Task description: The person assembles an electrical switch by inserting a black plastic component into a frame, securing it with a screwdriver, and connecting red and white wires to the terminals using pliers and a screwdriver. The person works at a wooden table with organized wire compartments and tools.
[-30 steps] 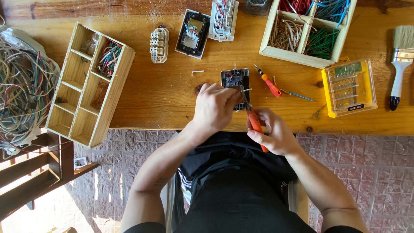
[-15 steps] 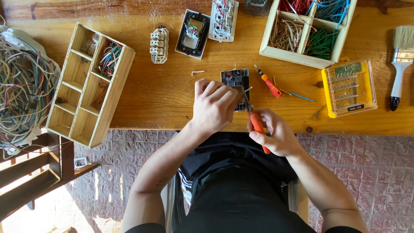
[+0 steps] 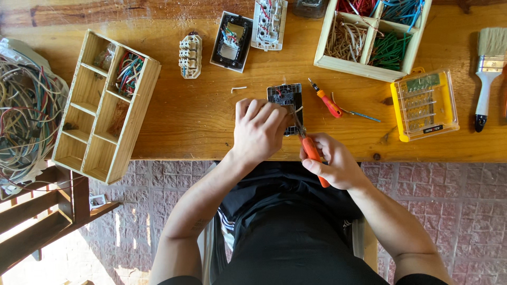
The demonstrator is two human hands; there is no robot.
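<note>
A dark switch module [image 3: 284,96] with exposed wiring lies on the wooden table [image 3: 200,121] near its front edge. My left hand [image 3: 260,130] rests over its lower part, fingers curled on it, holding it down. My right hand [image 3: 334,162] grips an orange-handled screwdriver [image 3: 310,150]; its metal shaft runs up and left into the module beside my left fingers. The module's lower half is hidden under my left hand.
A second orange screwdriver [image 3: 326,101] lies right of the module, with a yellow bit case [image 3: 424,104] and paintbrush [image 3: 488,68] beyond. Wooden trays [image 3: 103,105] [image 3: 372,37] hold wires. Other switch parts [image 3: 231,42] sit at the back. A wire tangle [image 3: 24,116] lies left.
My left hand has shifted slightly over the module. The right hand keeps the screwdriver at the module, moved a touch.
</note>
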